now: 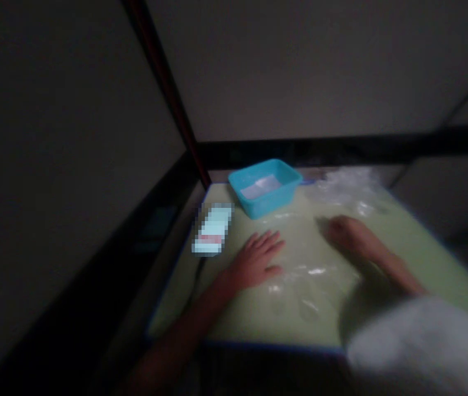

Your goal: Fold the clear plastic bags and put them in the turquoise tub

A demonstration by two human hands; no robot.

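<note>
White, blurred sleeve fabric (423,344) fills the lower right corner, closest to the camera, with the right forearm reaching out of it. From the left, grey wall panels (69,99) meet a slanting dark red strip (168,82) that runs down to the far left corner of a pale yellow-green tabletop with blue edging (419,247). Near the left edge of that top lies a bright, oblong, pixelated object (213,230), with a thin dark cord (197,278) running from its near end toward the table's front. The bare left forearm comes up diagonally from the lower left; its left hand (260,258) is wide open, palm down, fingers spread and pointing away to the right, the thumb apart from them. Just beyond stands a turquoise rectangular plastic basket (269,202), upright, with white paper-like material (260,187) inside. Between the hands, a clear, shiny plastic sheet or bag (308,286) lies flat on the table, wrinkled nearest the front, its far outline hard to make out. Behind the right hand (350,234) sits a crumpled heap of clear plastic (349,190). The right hand is narrow, its fingers curled in, angled up and left; whether it grips anything cannot be told.
</note>
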